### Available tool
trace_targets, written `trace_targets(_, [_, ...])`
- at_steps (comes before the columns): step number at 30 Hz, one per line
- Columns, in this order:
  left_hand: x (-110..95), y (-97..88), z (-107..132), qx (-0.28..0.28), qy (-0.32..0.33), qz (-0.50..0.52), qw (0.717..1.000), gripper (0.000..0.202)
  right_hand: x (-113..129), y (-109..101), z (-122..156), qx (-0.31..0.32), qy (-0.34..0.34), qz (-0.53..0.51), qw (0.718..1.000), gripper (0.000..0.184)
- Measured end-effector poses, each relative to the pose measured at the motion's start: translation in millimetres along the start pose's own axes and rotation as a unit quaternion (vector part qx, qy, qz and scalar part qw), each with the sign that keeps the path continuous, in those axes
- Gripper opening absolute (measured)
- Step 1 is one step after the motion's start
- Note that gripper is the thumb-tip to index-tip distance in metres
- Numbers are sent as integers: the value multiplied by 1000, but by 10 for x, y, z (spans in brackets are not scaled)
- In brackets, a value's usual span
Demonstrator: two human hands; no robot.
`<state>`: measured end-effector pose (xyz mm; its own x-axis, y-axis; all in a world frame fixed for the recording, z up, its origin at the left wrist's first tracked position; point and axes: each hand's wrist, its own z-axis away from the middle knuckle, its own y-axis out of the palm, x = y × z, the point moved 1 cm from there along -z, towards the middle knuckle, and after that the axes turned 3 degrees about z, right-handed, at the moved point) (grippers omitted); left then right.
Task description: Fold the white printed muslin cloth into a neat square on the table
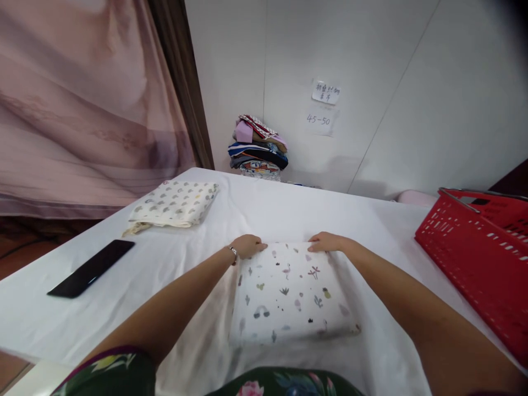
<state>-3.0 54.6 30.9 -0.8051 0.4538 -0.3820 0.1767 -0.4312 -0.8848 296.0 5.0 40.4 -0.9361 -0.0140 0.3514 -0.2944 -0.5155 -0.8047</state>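
Observation:
In front of me a folded white cloth (289, 308) printed with flamingos, cacti and rainbows lies flat on the table. My left hand (246, 246) grips its far left corner, thumb and fingers closed on the edge. At the far right corner my right hand (325, 242) pinches the same edge in a similar way. The fingertips under the cloth are partly hidden. Farther off to the left rests another folded cloth (175, 203), cream with grey cloud-like prints and a drawstring-like end at its near corner.
A white-covered table (330, 212) spreads under everything. On the left lies a flat black slab (93, 268), perhaps a phone. A red plastic basket (478, 269) stands at the right edge. Folded fabrics (259, 146) are stacked by the wall, below paper notes (322, 120). A pink curtain (82, 110) hangs left.

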Motion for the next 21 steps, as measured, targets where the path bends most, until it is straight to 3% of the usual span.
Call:
trace_targets(5, [36, -95, -89, 79, -9, 20, 997, 41, 119, -167, -162, 99, 52, -2, 994, 67])
trace_targets(10, [-23, -101, -51, 66, 52, 28, 996, 40, 211, -195, -206, 175, 74, -27, 981, 67])
trace_targets(13, [-41, -113, -57, 77, 66, 36, 994, 42, 205, -252, -130, 172, 70, -32, 982, 70])
trace_targets(16, [-41, -145, -105, 104, 67, 44, 991, 45, 259, -351, 36, 169, 45, -39, 984, 61])
trace_targets(21, [-72, -202, -182, 164, 84, 91, 979, 54, 646, -501, 555, 97, -43, -23, 994, 37])
